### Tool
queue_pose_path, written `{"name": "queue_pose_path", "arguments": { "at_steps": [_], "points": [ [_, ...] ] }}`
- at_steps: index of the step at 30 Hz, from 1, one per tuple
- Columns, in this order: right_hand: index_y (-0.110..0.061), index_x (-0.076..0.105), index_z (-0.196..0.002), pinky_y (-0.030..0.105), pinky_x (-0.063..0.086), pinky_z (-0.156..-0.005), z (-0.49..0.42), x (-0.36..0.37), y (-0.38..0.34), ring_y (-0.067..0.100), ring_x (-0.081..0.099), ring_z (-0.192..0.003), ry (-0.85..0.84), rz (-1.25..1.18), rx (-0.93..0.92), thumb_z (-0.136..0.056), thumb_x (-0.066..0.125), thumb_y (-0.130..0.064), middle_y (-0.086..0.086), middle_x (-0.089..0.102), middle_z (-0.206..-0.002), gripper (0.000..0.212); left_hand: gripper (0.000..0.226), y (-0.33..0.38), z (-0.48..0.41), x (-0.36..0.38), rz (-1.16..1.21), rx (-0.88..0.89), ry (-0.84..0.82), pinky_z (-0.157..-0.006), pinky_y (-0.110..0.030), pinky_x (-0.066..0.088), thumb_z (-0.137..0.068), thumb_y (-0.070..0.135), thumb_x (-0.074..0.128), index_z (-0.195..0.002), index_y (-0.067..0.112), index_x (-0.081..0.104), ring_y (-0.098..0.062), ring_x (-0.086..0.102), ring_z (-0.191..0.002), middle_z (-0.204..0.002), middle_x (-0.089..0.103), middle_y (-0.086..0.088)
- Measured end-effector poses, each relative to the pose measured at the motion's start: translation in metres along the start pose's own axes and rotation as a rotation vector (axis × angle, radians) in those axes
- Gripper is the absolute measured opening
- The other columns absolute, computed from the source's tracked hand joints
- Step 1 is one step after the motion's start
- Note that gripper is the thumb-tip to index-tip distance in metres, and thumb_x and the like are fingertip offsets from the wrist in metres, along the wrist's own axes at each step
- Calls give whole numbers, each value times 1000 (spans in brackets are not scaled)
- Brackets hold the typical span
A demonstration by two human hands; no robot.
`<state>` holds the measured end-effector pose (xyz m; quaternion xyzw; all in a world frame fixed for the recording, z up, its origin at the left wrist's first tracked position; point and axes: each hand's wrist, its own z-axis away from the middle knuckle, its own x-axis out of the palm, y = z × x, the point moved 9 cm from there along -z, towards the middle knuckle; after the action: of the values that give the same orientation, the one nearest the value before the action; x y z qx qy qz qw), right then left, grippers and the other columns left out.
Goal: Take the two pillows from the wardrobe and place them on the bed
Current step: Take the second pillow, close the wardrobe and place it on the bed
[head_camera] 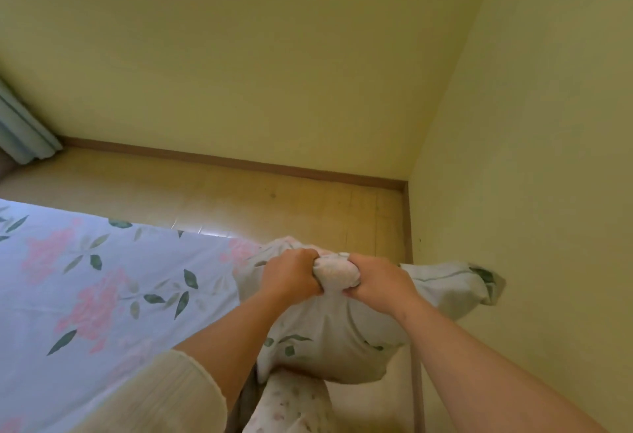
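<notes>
As L hand (291,273), R hand (376,278) grip pillow (334,340), bed (102,278) left, wall (531,158) right.

The pillow (329,340) is soft and pale, its case printed with green leaves and faint pink flowers. Its upper edge is bunched into a white, wrinkled wad between the left grip (291,275) and the right grip (376,282), both curled tightly into the cloth. The body sags below the grips, creased and slack. One corner with a thin green stripe sticks out to the right of the right grip. The bed (102,288), under a pale sheet with the same pink flowers and green leaves, lies left of the left grip, its near corner behind the pillow.
</notes>
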<state>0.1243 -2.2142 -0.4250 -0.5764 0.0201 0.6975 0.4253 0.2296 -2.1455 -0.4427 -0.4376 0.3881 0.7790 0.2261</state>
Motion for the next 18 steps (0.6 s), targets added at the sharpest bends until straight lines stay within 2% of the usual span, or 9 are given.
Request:
{"name": "queue_pose_path", "arguments": {
  "at_steps": [5,11,18],
  "points": [
    [-27,57,-102,30,40,-69,-99,-41,6,24,60,-101,13,53,-16,-81,61,-36,-1,68,-109,23,36,-6,-96,-34,14,-6,36,-69,-31,48,-70,29,69,-105,22,62,-23,64,-90,-97,70,-4],
    [-24,56,-100,29,39,-66,-225,-91,-1,23,61,-98,-10,101,-19,-80,61,-35,0,68,-106,23,41,-26,-218,-85,62,-11,39,-75,-35,55,-68,29,71,-108,22,62,-24,64,-92,-98,70,-6],
    [-23,53,-97,30,39,-66,-349,-134,-31,28,60,-101,-45,182,-67,-80,60,-36,2,68,-107,23,42,-62,-319,-143,112,-90,42,-64,-29,46,-68,27,70,-109,21,62,-24,64,-93,-98,70,-6]
  ]
}}
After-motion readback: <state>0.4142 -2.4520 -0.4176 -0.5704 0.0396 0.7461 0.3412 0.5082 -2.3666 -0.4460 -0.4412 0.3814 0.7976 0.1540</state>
